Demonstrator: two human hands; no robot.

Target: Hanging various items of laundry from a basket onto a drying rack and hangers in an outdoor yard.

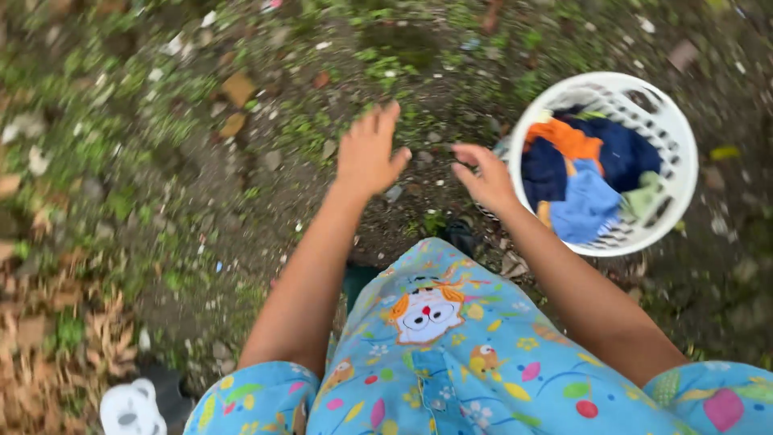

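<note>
Hands hover empty over bare, leaf-strewn ground [201, 201] in the head view. Left hand [369, 153] is spread flat, fingers apart, holding nothing; right hand [485, 179] is loosely curled with thumb and fingers apart, just beside the rim of the white laundry basket [683, 145]. Clothes [588, 177] in orange, navy, light blue and green lie piled inside, so the basket looks full and nothing is lifted out yet.

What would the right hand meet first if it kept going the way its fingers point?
The right hand points up-left, away from the white laundry basket. Its first contact would likely be the left hand, though depth is unclear; if it passes that, only bare ground lies ahead.
</note>
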